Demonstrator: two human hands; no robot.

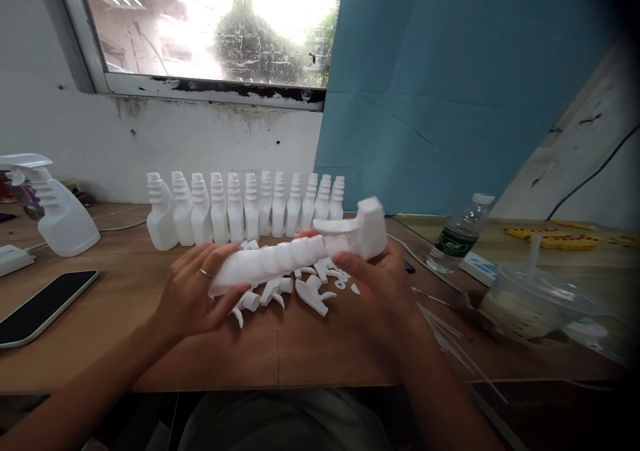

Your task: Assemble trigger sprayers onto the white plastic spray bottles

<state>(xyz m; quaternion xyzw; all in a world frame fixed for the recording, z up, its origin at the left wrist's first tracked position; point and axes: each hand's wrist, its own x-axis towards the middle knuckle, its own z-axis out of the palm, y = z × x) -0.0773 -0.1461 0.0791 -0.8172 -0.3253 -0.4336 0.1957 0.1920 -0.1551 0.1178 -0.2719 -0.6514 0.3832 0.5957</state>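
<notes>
A white spray bottle (275, 259) lies tilted almost on its side between my hands, above the table. My left hand (193, 291), with a ring on one finger, wraps round the bottle's base. My right hand (383, 278) grips the white trigger sprayer head (373, 228) at the bottle's neck, thumb near the ribbed collar. The sprayer head sits on the neck; I cannot tell how tightly. Below them, several loose white trigger sprayer heads (313, 296) and small white rings (341, 284) are scattered on the table, partly hidden by the hands and bottle.
A row of open white bottles (219, 211) stands along the wall. At left are an assembled spray bottle (67, 218) and a phone (47, 304). At right stand a water bottle (457, 238) and a lidded drink cup (525, 304), with thin white tubes (450, 338) near the edge.
</notes>
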